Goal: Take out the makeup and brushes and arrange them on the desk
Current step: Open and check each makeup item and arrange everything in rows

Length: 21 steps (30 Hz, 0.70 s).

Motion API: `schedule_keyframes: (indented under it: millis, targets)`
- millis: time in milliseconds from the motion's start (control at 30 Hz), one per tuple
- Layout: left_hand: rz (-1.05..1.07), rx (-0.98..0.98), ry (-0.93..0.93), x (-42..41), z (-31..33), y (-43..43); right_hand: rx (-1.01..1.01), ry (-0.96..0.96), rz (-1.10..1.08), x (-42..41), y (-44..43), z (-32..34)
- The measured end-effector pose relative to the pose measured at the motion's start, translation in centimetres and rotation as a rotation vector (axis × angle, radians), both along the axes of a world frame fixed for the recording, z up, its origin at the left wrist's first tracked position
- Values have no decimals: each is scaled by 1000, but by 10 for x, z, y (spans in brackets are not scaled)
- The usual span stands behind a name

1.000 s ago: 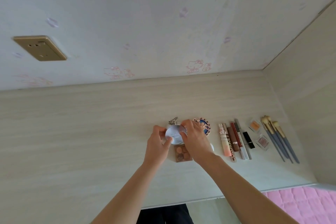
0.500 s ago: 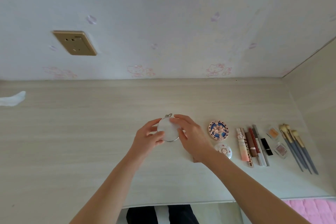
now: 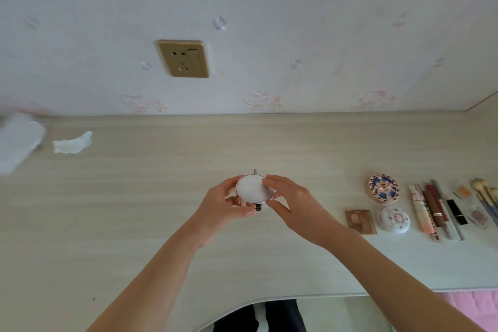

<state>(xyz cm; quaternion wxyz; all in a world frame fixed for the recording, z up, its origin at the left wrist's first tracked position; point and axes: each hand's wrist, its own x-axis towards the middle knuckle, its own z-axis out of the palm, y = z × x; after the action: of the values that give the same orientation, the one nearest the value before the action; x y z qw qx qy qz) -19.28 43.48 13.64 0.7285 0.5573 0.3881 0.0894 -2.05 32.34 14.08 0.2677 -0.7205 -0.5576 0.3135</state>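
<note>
Round compact (image 3: 254,188) between both hands

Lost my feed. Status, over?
Round compact held by left grip and right grip. Other makeup lined up right. Tissue far left, no obstruction.

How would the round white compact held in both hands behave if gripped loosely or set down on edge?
The round white compact looks like a rigid disc with a shiny rim, so probably stiff. Its smooth lid may be slippery; the left hand and right hand pinch it by the rim. On edge it could roll; flat, likely steady.
</note>
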Motion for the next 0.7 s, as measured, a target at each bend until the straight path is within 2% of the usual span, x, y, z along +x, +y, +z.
schedule_keyframes:
  millis: [333, 467, 700]
  targets:
    - [30, 169, -30, -22, -27, 17, 116, -147, 141, -17, 25, -19]
    - [7, 177, -103, -21, -50, 25, 144, -204, 201, -5, 35, -39]
    - [78, 338, -181, -17, -85, 33, 220, -276, 232, -3, 40, -62]
